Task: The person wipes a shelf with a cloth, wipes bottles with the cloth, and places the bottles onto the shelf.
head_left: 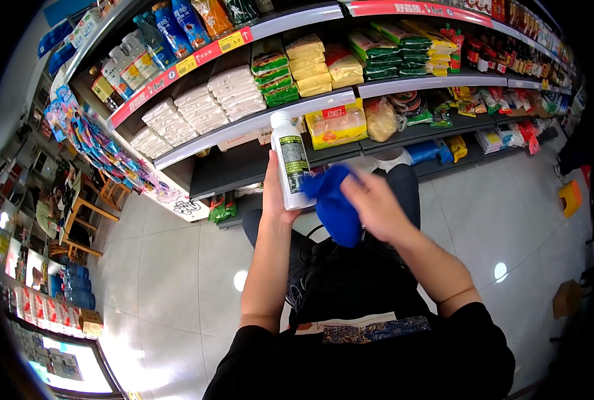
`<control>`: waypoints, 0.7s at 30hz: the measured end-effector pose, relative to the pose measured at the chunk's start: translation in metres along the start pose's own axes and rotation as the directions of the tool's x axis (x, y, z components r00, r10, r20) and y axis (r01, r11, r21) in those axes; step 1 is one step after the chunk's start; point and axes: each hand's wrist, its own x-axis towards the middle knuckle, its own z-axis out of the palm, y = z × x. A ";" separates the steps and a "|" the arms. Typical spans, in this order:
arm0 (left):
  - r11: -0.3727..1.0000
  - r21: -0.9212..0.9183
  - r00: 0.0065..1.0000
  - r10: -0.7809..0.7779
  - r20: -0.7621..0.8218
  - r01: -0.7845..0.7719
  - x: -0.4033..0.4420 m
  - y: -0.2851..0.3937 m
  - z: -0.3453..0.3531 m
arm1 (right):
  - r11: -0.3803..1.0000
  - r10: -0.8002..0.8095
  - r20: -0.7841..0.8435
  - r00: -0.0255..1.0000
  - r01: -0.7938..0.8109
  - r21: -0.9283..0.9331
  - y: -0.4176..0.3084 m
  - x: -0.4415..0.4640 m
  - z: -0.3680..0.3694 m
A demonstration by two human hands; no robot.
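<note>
A white bottle (290,159) with a dark green and yellow label stands nearly upright in my left hand (275,193), whose fingers wrap round its lower side. My right hand (375,203) grips a blue cloth (340,208) and holds it against or just beside the bottle's lower right side; whether they touch is hard to tell. This hand is somewhat blurred. Both hands are in front of the lower shelves, above my knees. Behind the bottle lies a yellow pack (335,125) on the shelf.
White packets (233,93) are stacked on the middle shelf, with green and yellow packs to their right. Drink bottles (170,30) line the shelf above. A dark lower shelf (220,170) runs close before me. Tiled floor (170,267) surrounds me; a yellow object (569,199) stands at right.
</note>
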 end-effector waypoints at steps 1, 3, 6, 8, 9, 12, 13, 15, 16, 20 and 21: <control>0.999 0.044 0.998 0.002 0.057 -0.005 0.004 0.001 -0.012 | 0.976 0.013 -0.085 0.996 0.006 0.220 -0.009 0.007 -0.003; 0.995 0.098 0.994 -0.005 0.113 -0.006 0.006 0.000 -0.027 | 0.901 0.003 -0.227 0.974 0.096 0.423 -0.029 0.021 -0.011; 0.991 0.136 0.999 -0.027 0.038 0.022 -0.003 -0.008 -0.013 | 0.911 -0.273 -0.364 0.890 0.361 0.199 -0.040 0.054 -0.014; 0.988 0.142 0.989 -0.082 0.123 0.064 -0.005 -0.015 -0.012 | 0.932 -0.330 -0.237 0.914 0.276 -0.235 -0.039 0.069 -0.010; 0.988 0.145 0.992 -0.065 0.105 0.049 -0.007 -0.020 -0.006 | 0.889 -0.277 -0.148 0.949 0.195 -0.414 -0.041 0.073 -0.003; 0.996 0.073 0.987 -0.054 0.154 0.043 -0.006 -0.023 -0.004 | 0.484 -0.632 0.128 0.764 0.518 -0.705 -0.006 0.080 0.018; 0.998 0.047 0.984 -0.046 0.171 0.038 -0.005 -0.023 -0.004 | 0.501 -0.612 0.142 0.778 0.521 -0.691 0.001 0.078 0.018; 0.996 0.091 0.995 -0.005 0.098 -0.004 -0.005 -0.020 -0.003 | 0.501 -0.606 0.146 0.782 0.517 -0.694 0.008 0.072 0.021; 0.994 0.111 0.997 0.001 0.075 -0.009 -0.004 -0.020 -0.007 | 0.489 -0.605 0.150 0.782 0.514 -0.705 0.011 0.067 0.022; 0.994 0.094 0.994 0.048 0.096 -0.057 0.013 -0.023 -0.029 | 0.401 -0.598 0.263 0.757 0.567 -0.720 0.013 0.051 0.023; 1.000 -0.002 0.992 0.010 0.129 -0.010 0.009 -0.019 -0.027 | 0.390 -0.595 0.288 0.750 0.583 -0.713 0.016 0.043 0.024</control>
